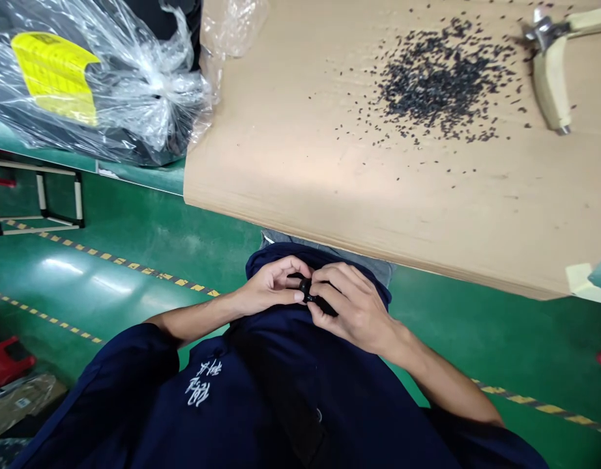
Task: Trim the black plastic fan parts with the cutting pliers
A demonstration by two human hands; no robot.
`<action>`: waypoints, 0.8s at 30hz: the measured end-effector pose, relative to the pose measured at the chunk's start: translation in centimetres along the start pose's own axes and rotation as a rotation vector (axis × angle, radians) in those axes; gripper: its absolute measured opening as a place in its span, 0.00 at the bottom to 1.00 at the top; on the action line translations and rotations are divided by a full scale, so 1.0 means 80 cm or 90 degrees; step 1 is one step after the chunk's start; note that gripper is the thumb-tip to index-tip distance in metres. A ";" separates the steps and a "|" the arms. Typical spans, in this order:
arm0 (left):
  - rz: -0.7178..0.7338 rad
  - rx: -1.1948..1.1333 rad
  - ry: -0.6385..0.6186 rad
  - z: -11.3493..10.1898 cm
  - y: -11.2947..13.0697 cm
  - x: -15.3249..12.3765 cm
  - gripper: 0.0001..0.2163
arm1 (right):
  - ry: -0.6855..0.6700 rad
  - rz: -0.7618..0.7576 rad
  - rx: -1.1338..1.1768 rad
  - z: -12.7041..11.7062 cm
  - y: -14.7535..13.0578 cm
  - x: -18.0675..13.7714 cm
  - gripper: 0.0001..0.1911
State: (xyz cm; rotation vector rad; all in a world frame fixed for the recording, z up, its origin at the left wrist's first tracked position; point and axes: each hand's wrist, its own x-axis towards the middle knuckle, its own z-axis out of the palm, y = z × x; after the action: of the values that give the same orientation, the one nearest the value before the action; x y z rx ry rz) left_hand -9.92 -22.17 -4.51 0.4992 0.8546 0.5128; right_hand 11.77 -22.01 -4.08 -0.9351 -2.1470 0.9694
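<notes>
Both my hands meet in my lap, below the table edge, over my dark blue shirt. My left hand (274, 286) is curled, its thumb and fingers pinching a small black part (311, 294). My right hand (352, 303) is closed round the other side of the same black part, with its fingers folded over it. Most of the part is hidden by my fingers.
A table covered in brown cardboard (330, 163) lies ahead, strewn with several tiny black bits (435, 78). A cream-handled tool (549, 71) rests at its far right. A clear plastic bag (100, 85) with a yellow label sits at left. Green floor with striped tape lies below.
</notes>
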 end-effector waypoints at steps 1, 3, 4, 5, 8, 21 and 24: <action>0.000 -0.001 -0.005 0.000 0.000 0.000 0.15 | 0.010 0.002 0.024 -0.001 -0.001 0.001 0.02; 0.005 -0.011 -0.014 0.001 0.000 0.000 0.15 | 0.028 0.010 0.096 -0.008 -0.001 0.002 0.04; 0.009 -0.015 -0.015 0.001 0.000 0.000 0.15 | 0.034 0.014 0.131 -0.014 -0.002 0.003 0.05; 0.011 -0.017 -0.015 0.001 0.000 0.000 0.15 | 0.037 0.019 0.157 -0.022 -0.001 0.004 0.06; 0.023 -0.007 -0.014 0.002 0.000 0.000 0.15 | 0.082 0.032 0.108 -0.054 0.003 0.007 0.08; 0.144 0.021 0.002 0.011 0.027 0.008 0.14 | 0.171 0.108 -0.231 -0.111 0.053 0.026 0.09; 0.150 0.016 0.015 0.013 0.029 0.010 0.14 | 0.189 0.108 -0.219 -0.118 0.050 0.016 0.14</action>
State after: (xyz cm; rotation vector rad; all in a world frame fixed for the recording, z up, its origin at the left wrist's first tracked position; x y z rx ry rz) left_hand -9.18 -20.11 -2.96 0.6215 0.8304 0.7250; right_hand 19.41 -15.51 -1.74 -1.3531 -2.0341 0.4991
